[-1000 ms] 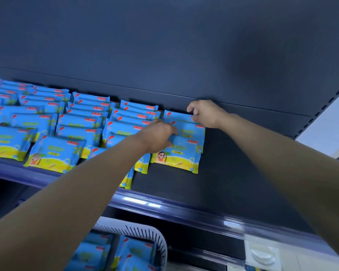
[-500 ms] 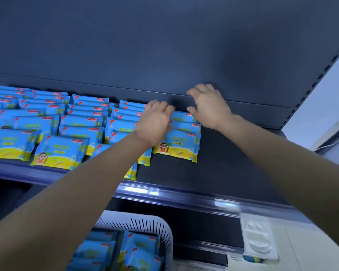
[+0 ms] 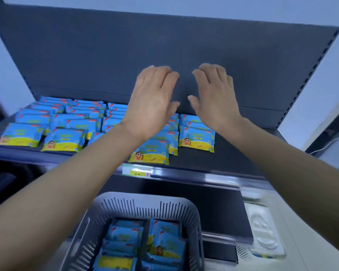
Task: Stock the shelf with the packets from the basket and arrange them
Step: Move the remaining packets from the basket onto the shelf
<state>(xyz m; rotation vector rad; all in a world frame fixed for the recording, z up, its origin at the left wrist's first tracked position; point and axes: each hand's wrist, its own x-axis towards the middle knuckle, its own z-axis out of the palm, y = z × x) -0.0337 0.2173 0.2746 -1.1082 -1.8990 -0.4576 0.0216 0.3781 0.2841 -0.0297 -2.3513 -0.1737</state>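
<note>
- The left hand [image 3: 153,102] hovered flat near the centre, palm down. Its fingers were straight and pressed close together, the thumb out toward 3 o'clock, and it held nothing.
- The right hand [image 3: 213,96], just at 3 o'clock of the left, mirrored it. Its fingers were straight and slightly parted, the thumb toward 9 o'clock, nothing pinched.
- Both hands were raised above the rows, in front of the back panel [image 3: 164,45]. Whether the fingertips touched it could not be told. Flat, empty hands suit patting rows level, not carrying.
- The packets [image 3: 197,139] lay on the shelf [image 3: 243,153] from 9 o'clock to the centre. Each row ran toward 12 o'clock and was shingled, likely so the printed faces show.
- One front packet [image 3: 149,153], below the left wrist, stuck out toward 6 o'clock past its neighbours, close to the shelf lip. It probably wanted nudging back into line.
- The shelf at 3 o'clock was bare, which left room for further rows.
- The basket [image 3: 145,200] sat at 6 o'clock, below the shelf, with two stacks of packets inside. That spot kept the reach short, and the stocking looked only part done.
- A label [image 3: 137,173] sat on the lip between the front packet and the basket.
</note>
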